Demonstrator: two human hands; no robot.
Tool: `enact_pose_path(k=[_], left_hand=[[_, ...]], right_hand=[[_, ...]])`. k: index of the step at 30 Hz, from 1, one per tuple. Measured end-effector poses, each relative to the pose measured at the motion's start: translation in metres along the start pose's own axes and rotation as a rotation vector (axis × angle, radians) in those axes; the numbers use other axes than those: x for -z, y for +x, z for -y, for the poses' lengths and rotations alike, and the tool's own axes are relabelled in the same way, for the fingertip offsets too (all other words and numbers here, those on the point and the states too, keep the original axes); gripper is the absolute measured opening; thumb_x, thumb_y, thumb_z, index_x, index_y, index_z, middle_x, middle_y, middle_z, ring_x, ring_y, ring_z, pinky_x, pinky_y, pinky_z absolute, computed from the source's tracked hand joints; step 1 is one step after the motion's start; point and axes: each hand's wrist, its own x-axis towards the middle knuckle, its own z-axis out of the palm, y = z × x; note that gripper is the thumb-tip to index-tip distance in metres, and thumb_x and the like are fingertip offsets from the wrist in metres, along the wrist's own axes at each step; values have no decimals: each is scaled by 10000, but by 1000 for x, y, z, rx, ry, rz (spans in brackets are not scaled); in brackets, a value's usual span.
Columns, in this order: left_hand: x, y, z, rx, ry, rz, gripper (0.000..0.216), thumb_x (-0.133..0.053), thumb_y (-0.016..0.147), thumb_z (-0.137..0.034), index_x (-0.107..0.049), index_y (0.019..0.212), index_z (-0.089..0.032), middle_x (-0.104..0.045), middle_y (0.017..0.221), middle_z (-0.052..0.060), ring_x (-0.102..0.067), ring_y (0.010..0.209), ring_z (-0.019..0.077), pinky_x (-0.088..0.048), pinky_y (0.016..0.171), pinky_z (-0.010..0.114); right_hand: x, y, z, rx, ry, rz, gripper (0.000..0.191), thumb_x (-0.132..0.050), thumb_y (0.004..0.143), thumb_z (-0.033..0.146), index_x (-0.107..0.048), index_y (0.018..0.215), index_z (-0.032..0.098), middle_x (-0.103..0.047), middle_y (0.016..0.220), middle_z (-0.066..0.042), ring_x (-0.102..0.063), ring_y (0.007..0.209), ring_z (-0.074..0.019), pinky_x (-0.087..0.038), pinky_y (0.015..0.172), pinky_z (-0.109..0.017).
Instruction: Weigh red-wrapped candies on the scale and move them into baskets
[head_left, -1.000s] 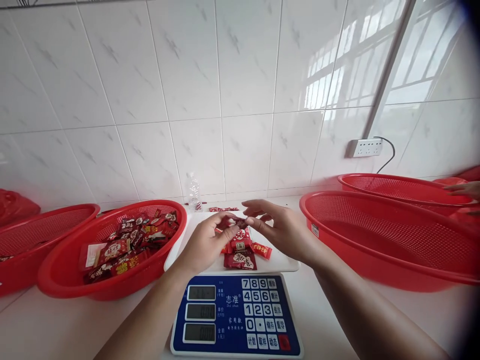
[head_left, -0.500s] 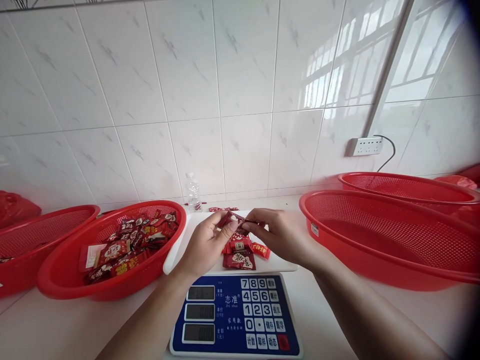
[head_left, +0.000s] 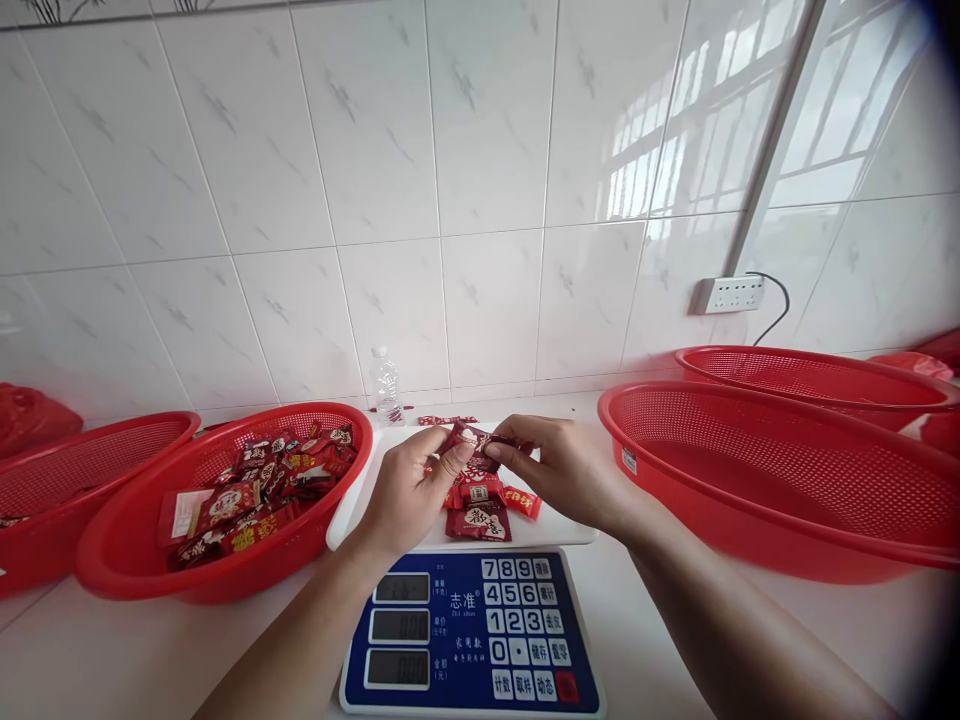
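Note:
Both hands pinch one dark red candy packet (head_left: 471, 437) above the white pan (head_left: 360, 500) of a scale. My left hand (head_left: 416, 485) grips its left side with thumb and fingers. On its right edge, the thumb and fingers of my right hand (head_left: 544, 455) are closed. Beneath the hands, several red wrapped sweets lie on the pan, among them a packet with large white characters (head_left: 480, 522) and a bright red sweet (head_left: 523, 502). The scale's blue keypad panel (head_left: 465, 630) faces me, its displays dim.
A red basket (head_left: 105, 570) of wrapped sweets stands at left, with another red basket (head_left: 161, 430) beyond it. Two red baskets stand at right, the nearer basket (head_left: 622, 400) close to the pan. A clear bottle (head_left: 387, 390) and a power strip (head_left: 731, 295) are by the tiled wall.
The packet has turned slightly between my fingers, showing more of its printed face. Both hands stay in nearly the same place.

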Motion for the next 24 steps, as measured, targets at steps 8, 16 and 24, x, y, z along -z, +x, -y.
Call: enact_pose_path(k=[8, 16, 24], left_hand=[[1, 1, 5, -28, 117, -39, 388, -370, 938, -396, -355, 604, -199, -369, 572, -40, -350, 540, 108, -300, 514, 234], [0, 2, 9, 71, 209, 37, 267, -397, 923, -419, -534, 834, -207, -563, 704, -10, -521, 649, 142, -389, 601, 247], [1, 0, 32, 202, 362, 256, 277, -506, 853, -396, -571, 1068, -234, -598, 1153, 94, -539, 1074, 274, -433, 858, 404]], right_hand=[[0, -1, 0, 5, 32, 40, 173, -519, 875, 286, -636, 775, 204, -673, 709, 6, -563, 604, -111, -381, 547, -223], [-1, 4, -7, -99, -145, 64, 242, -478, 885, 323, -616, 722, 208, -647, 647, 6, -523, 556, -120, -319, 509, -231], [-3, 11, -40, -248, -402, 262, 329, -413, 886, 350, -650, 703, 215, -685, 694, -46, -589, 613, -178, -309, 490, -260]])
